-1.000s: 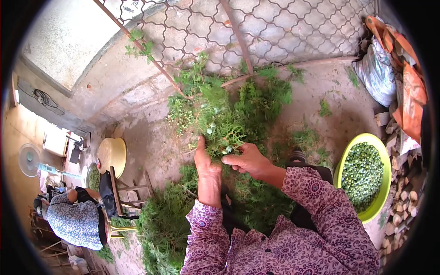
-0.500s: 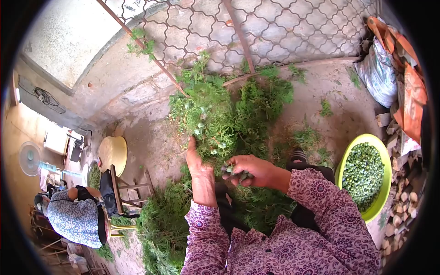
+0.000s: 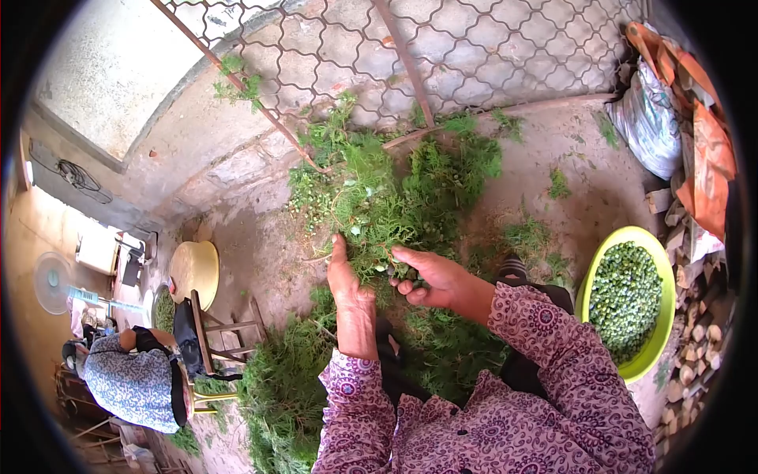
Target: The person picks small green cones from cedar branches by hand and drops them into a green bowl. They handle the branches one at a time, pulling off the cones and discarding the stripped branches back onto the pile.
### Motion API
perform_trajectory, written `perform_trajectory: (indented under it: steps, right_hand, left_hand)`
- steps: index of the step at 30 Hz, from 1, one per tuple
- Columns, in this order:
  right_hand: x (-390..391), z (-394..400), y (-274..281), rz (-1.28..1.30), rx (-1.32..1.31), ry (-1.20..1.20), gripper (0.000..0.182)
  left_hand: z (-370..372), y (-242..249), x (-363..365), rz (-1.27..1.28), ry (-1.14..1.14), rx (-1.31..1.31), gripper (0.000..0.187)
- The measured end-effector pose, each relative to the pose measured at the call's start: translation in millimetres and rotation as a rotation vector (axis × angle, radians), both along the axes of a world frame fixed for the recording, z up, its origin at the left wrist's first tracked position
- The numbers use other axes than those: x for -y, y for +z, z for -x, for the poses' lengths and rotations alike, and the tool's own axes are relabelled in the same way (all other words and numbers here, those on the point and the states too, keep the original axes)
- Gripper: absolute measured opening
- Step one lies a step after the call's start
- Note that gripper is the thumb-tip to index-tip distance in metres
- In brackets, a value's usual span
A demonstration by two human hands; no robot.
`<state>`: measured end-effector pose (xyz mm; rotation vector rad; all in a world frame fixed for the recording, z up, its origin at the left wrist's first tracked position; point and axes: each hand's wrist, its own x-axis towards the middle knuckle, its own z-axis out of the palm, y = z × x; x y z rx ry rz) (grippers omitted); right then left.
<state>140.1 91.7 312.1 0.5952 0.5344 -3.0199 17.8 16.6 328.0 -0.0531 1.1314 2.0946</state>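
My left hand [image 3: 348,286] holds a leafy green branch [image 3: 367,197] with pale green cones on it, its thumb pointing up along the stem. Close on the right, my right hand [image 3: 433,278] is curled, with several small dark green cones [image 3: 407,276] between its fingers. Its thumb and fingertips are at the foliage of the branch. More cut greenery [image 3: 284,387] lies on the ground below and left of my hands. At the right stands a yellow-green basin [image 3: 667,304] holding many picked green cones [image 3: 628,292].
A wire lattice [image 3: 505,55] runs along the wall ahead. At the left, a person [image 3: 130,379] in a patterned top sits near a wooden chair [image 3: 204,332], a yellow tub [image 3: 195,272] and a fan [image 3: 52,278]. Stacked firewood [image 3: 699,351] and a white sack [image 3: 647,122] are at the right.
The branch in my left hand has turned and shifted slightly. My right hand has moved a little up and right, its thumb now reaching to the foliage.
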Motion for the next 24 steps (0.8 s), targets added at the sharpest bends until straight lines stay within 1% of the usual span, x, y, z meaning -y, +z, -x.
perform_trajectory:
  steps: [2,4,5,7,9,11,12,13,16,19,20,22,23,24]
  right_hand:
    - [-0.6,0.9,-5.6,-0.016,-0.007,0.002,0.022]
    - [0.1,-1.8,-7.4,-0.032,-0.013,0.005,0.019]
    - [0.7,-4.8,-6.3,-0.055,-0.024,0.027,0.016]
    - [4.0,-11.9,1.0,-0.08,-0.035,0.05,0.013]
    - [8.9,-19.8,10.8,-0.252,-0.056,0.056,0.012]
    - [7.8,-18.3,5.1,-0.269,-0.093,0.054,0.013]
    - [6.8,-16.6,3.8,-0.284,-0.065,0.044,0.015]
    - [5.8,-15.2,3.6,-0.299,-0.038,0.034,0.016]
    - [5.8,-9.7,6.2,-0.263,-0.021,0.025,0.02]
    - [5.7,-4.9,1.6,-0.207,0.004,0.018,0.022]
    - [6.7,-4.0,2.0,-0.207,0.011,0.001,0.022]
    - [10.1,-2.4,3.1,-0.157,0.134,-0.057,0.019]
    - [10.2,-1.9,1.4,-0.154,0.148,-0.088,0.019]
    - [9.5,-0.6,-1.9,-0.183,0.137,-0.05,0.016]
  left_hand:
    - [3.2,-4.0,1.0,-0.017,-0.021,-0.002,0.036]
    - [2.7,-1.0,0.9,-0.003,-0.046,0.047,0.029]
    - [2.8,2.7,-0.3,-0.003,-0.046,0.047,0.029]
    - [3.7,14.7,-3.8,-0.067,0.048,0.159,0.027]
    - [8.9,12.7,1.7,-0.089,0.057,0.126,0.026]
    - [8.9,12.8,2.9,-0.054,0.061,0.068,0.026]
    - [10.1,6.9,4.7,-0.087,0.01,0.017,0.036]
    - [10.0,1.5,3.9,-0.087,0.008,0.017,0.036]
    - [0.2,-3.3,-1.2,-0.006,0.016,-0.034,0.037]
    - [-9.3,2.7,-3.3,0.027,-0.01,-0.068,0.034]
    - [-8.9,-3.0,-4.0,0.011,0.006,-0.11,0.035]
    - [-11.2,-4.7,-3.5,0.006,-0.019,-0.126,0.036]
    - [-11.9,-6.0,-3.9,0.002,-0.022,-0.12,0.036]
    - [-11.0,-8.2,-2.7,0.007,-0.041,-0.137,0.036]
